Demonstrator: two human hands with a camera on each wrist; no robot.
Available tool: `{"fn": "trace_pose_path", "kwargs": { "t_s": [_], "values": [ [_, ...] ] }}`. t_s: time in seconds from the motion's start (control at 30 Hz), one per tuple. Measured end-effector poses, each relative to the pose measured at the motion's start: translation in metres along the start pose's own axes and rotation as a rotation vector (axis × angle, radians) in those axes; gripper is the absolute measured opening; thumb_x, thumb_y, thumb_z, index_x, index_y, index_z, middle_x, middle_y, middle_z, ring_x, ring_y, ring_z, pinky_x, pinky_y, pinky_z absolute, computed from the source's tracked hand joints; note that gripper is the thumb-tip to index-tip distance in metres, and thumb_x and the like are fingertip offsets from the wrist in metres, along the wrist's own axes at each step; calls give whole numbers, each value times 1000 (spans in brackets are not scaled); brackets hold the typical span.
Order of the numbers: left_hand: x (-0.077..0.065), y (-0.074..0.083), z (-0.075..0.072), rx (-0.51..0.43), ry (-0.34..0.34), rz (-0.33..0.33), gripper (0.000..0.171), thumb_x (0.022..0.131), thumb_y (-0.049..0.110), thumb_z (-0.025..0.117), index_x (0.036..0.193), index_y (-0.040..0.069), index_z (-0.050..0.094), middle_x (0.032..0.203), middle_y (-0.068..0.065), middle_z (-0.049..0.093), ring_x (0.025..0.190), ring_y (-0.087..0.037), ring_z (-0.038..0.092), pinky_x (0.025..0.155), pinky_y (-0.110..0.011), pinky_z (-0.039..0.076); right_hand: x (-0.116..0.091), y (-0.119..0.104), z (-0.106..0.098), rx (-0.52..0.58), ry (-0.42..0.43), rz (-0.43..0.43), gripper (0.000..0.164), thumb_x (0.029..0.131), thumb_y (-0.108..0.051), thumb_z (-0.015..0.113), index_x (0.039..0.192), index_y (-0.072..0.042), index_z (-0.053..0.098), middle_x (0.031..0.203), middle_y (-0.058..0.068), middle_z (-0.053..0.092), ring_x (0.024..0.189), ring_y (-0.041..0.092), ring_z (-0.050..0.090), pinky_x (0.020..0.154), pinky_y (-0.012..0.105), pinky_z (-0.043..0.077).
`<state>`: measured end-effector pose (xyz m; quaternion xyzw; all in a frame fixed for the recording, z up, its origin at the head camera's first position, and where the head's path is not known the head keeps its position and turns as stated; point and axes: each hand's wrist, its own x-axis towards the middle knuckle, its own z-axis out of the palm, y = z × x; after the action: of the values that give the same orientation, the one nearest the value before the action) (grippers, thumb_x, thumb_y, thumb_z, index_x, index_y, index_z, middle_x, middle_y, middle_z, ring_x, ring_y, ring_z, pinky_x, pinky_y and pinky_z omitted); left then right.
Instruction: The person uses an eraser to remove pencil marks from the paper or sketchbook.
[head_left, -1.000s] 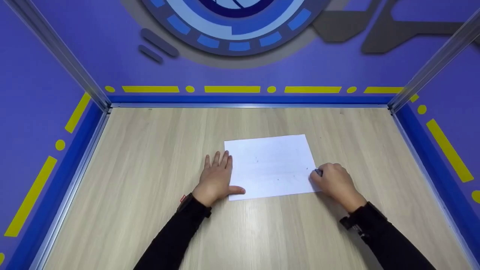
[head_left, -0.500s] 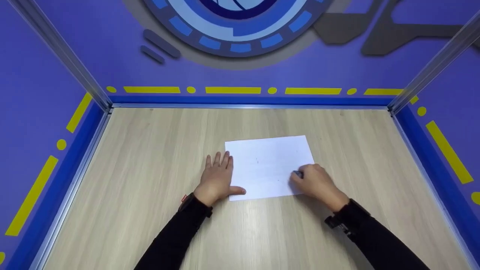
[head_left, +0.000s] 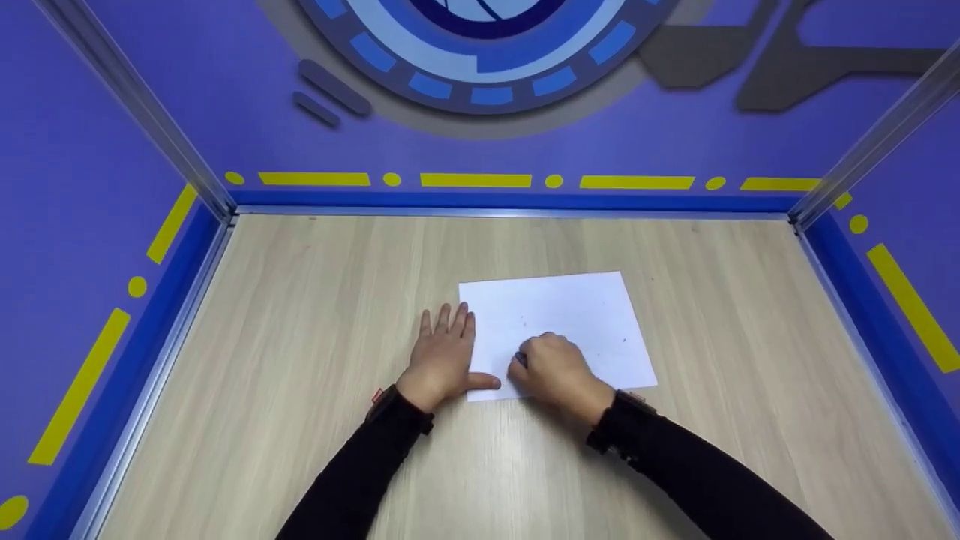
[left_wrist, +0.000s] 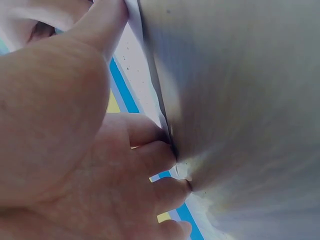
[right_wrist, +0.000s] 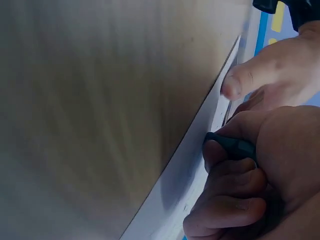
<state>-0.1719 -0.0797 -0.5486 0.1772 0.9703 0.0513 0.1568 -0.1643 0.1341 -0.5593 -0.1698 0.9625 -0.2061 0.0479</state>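
A white sheet of paper (head_left: pixel 566 304) lies slightly askew on the wooden table, with a few small dark specks on it. My left hand (head_left: pixel 441 361) rests flat along the sheet's left edge, fingers spread and thumb on the lower left corner. Over the lower left part of the paper, my right hand (head_left: pixel 556 371) grips a small dark eraser-like block (right_wrist: pixel 234 146). Its dark teal end shows between thumb and curled fingers in the right wrist view, right at the paper; the rest is hidden in the fist. The two hands are close together.
The light wood tabletop (head_left: pixel 315 322) extends around the sheet. Purple-blue panels with yellow markings enclose it at the back, left and right, and a metal rail (head_left: pixel 510 214) runs along the back edge.
My right hand has swept left across the sheet with the dark block, from the right edge to near the left thumb. My left hand stays in place on the paper.
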Motion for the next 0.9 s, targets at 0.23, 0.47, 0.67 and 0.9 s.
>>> {"fn": "trace_pose_path", "kwargs": {
  "t_s": [0.23,0.47,0.67,0.9],
  "values": [
    [1,-1,-2,-9,-20,-3,129,88,82,73,175,-1,25,185,-20,17,173,-44,14,139,-68,10,-14,44,-16,9,71,80,42,91,-20,71,57,-19,47,63,-1,50,60,21,48,57,37,41],
    [1,0,-2,-37,-40,-12,129,88,81,74,175,0,23,186,-19,14,174,-44,10,139,-68,7,-33,96,-38,5,90,191,42,91,-17,67,58,-19,40,63,-4,42,60,18,40,57,32,31],
    [-1,0,-2,-43,-32,-13,128,88,80,75,175,-1,24,186,-20,15,174,-45,11,139,-68,7,-53,132,-57,-3,106,284,44,93,-18,67,59,-19,40,64,-3,40,62,19,38,58,33,27],
    [0,1,1,-53,-20,-7,129,88,80,75,174,-1,25,186,-20,17,174,-45,12,139,-68,8,-60,139,-63,4,90,317,44,95,-20,65,58,-18,42,65,-1,43,62,19,40,57,32,29]
  ]
}}
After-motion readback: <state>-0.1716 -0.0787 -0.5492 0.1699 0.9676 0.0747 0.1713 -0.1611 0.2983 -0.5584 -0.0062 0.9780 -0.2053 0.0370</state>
